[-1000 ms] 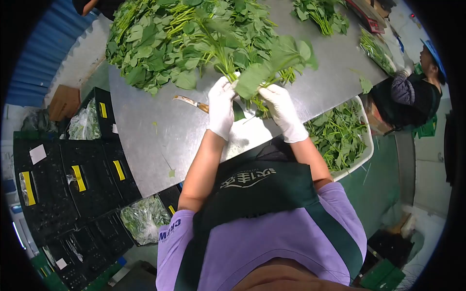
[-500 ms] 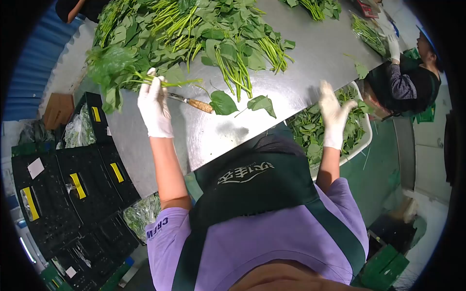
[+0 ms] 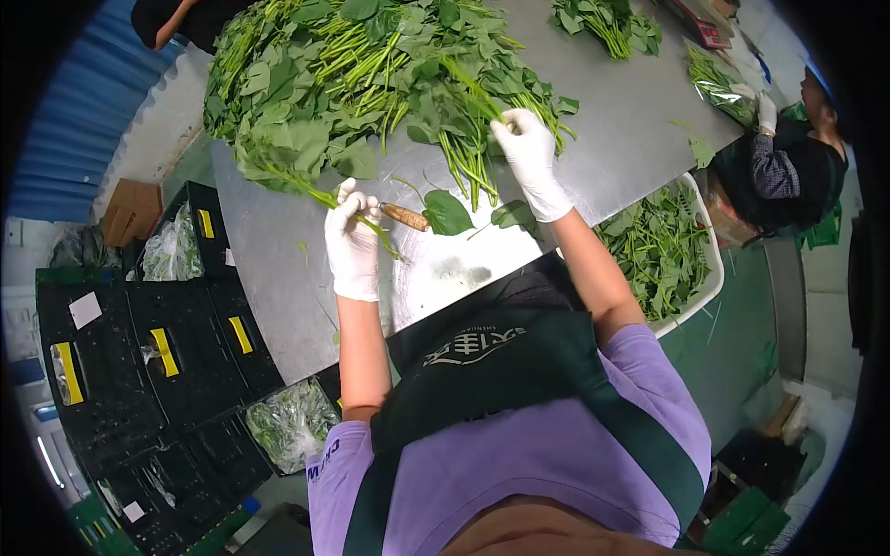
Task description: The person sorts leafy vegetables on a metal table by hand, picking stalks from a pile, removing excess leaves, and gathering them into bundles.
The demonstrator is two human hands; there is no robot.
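Left hand (image 3: 353,255) pinched leafy stems (image 3: 318,195); right hand (image 3: 530,159) pinched a green stem (image 3: 476,91) by the pile (image 3: 287,83). Light grips, clear of the knife handle (image 3: 405,218), seemed best.

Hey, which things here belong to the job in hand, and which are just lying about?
Apparently in the job:
stems in the left hand
stalks in the right hand
greens pile
white basket

Probably just lying about:
wooden-handled tool, seemingly unused
cardboard box
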